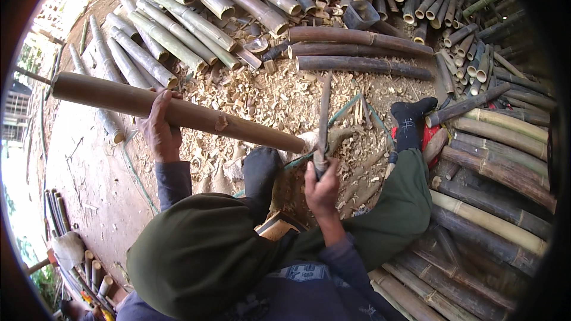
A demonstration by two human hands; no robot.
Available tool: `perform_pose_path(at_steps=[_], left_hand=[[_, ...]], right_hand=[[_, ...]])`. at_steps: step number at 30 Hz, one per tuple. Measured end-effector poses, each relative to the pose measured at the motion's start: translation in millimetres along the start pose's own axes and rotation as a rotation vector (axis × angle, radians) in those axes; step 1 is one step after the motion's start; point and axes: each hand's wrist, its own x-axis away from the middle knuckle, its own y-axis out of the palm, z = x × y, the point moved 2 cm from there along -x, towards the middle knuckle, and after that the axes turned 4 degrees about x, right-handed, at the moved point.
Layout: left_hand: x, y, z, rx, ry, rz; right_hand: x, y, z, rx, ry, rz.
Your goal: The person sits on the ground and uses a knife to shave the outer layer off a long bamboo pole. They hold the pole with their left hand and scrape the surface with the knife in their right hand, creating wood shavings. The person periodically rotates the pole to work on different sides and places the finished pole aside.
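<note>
My left hand (162, 123) is wrapped round a thick brown bamboo tube (196, 120). It slants across the picture from upper left down to the middle, and a thin dark rod (31, 75) juts from its left end. A small pale scar shows on the tube's surface. In my right hand (323, 193) is a long-bladed knife (323, 116), its blade pointing away from me. The blade stands just beyond the tube's right end; whether they touch I cannot tell. Below lie my bent knees, and a dark sock (408, 123) covers my right foot.
Pale wood shavings (238, 98) cover the ground ahead. Dark bamboo lengths (363, 66) lie just beyond the knife, with more bamboo poles (172, 30) at the far left. Stacked bamboo (493, 211) lines the right side. A clear plastic container (360, 15) sits among the far pieces.
</note>
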Motion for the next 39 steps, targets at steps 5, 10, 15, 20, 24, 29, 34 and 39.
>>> perform_pose_path(at_steps=[5, 10, 15, 20, 24, 29, 34, 39], left_hand=[[5, 10, 9, 0.07, -0.036, -0.111], [-6, -8, 12, 0.043, -0.079, -0.247], [5, -8, 12, 0.088, -0.124, -0.256], [3, -11, 29, 0.091, -0.157, -0.394], [4, -13, 33, 0.043, -0.19, -0.529], [7, -1, 41, 0.051, -0.244, -0.584], [16, -1, 42, 0.061, -0.214, -0.616], [16, 23, 48, -0.003, -0.147, -0.698]], right_hand=[[-7, 14, 38, 0.318, 0.276, -0.277], [-11, -27, -32, -0.061, -0.059, -0.018], [-1, 36, 61, 0.422, 0.253, -0.275], [-14, -5, 4, 0.152, 0.059, -0.264], [2, -28, -27, -0.101, -0.103, 0.015], [2, 26, 69, 0.357, 0.249, -0.328], [0, -9, 18, 0.094, 0.096, -0.207], [13, 36, 65, 0.263, 0.176, -0.182]])
